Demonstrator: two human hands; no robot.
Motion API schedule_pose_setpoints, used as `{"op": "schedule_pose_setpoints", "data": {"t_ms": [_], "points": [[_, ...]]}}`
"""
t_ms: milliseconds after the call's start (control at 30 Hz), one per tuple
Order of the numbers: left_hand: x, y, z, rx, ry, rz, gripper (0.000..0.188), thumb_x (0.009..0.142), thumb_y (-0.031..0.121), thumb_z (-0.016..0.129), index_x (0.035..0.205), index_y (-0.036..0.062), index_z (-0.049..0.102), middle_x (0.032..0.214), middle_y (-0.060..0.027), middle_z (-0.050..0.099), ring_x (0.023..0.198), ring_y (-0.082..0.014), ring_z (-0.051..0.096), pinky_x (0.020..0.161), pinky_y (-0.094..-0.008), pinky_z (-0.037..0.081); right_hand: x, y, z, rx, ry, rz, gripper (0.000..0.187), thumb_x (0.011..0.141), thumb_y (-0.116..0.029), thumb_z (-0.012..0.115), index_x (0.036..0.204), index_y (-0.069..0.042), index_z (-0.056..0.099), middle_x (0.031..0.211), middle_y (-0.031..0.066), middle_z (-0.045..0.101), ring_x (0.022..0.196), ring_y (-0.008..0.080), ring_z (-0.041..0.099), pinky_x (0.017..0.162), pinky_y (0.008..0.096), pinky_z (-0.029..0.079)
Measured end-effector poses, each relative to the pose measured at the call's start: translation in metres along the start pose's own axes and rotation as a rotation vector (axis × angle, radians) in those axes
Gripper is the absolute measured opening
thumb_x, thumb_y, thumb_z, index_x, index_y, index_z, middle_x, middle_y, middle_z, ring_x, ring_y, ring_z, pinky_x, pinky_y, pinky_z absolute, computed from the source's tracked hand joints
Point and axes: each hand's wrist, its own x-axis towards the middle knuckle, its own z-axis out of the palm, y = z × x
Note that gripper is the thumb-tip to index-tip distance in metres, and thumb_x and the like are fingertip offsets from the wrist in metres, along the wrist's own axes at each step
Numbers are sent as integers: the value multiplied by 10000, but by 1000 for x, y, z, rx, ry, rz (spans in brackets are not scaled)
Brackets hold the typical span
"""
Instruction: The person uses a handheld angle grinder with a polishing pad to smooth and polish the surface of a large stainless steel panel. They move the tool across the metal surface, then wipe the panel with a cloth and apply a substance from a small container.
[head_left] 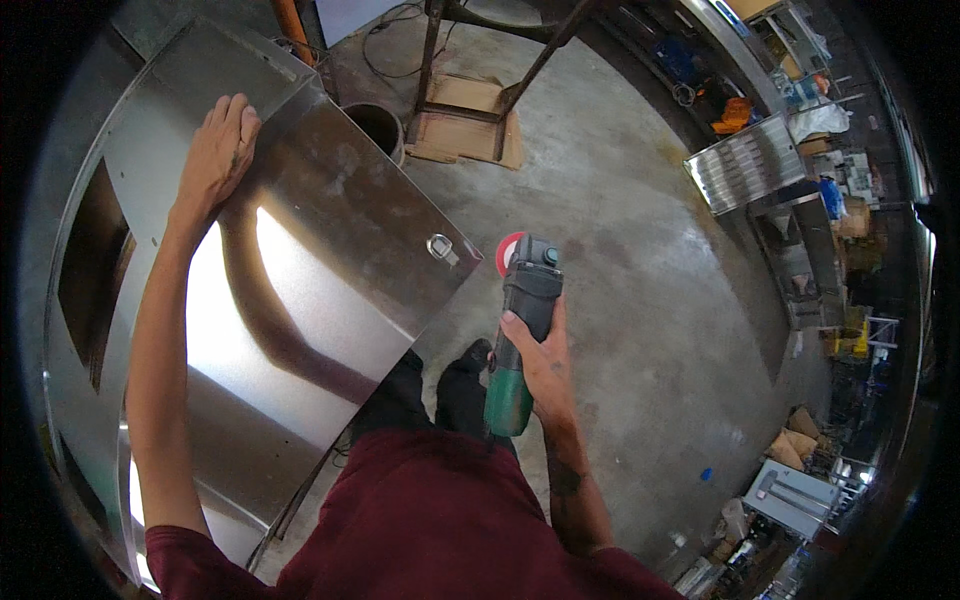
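Observation:
My right hand point(545, 365) is wrapped round the body of an angle grinder point(530, 290), black at the head and green at the rear. Its red-rimmed disc point(508, 252) is just off the right corner of a large sheet-metal box point(300, 350), with a small gap between them. Near that corner, a small metal latch point(440, 247) is set in the box's shiny face. At the far left my left hand point(222, 150) rests on the box's upper edge with its fingers curled over; their tips are hidden.
Behind the box stand a round bin point(378, 130) and a dark metal frame point(470, 60) with cardboard point(465, 135) under it. Concrete floor point(650, 330) extends to the right, toward a ridged metal panel point(745, 165) and cluttered shelving. A grey box point(790, 498) sits lower right.

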Motion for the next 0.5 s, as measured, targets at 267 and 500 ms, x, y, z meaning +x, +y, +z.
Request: {"op": "schedule_pose_setpoints", "data": {"t_ms": [267,500], "points": [[9,0,7,-115,-4,101,317,1199,326,496,1217,15,554,1179,-223,611,1139,-466,625,961,-563,508,10,14,16,-115,57,-13,1081,1031,-217,818,1830,-68,105,1439,179,639,1190,263,701,985,408,602],[5,4,6,-126,26,31,345,1183,385,514,1230,53,599,1208,-194,665,1181,-428,665,985,-572,517,15,11,27,-106,59,-10,1104,1023,-216,827,1832,-77,89,1480,198,625,1191,287,716,962,421,620]]}}
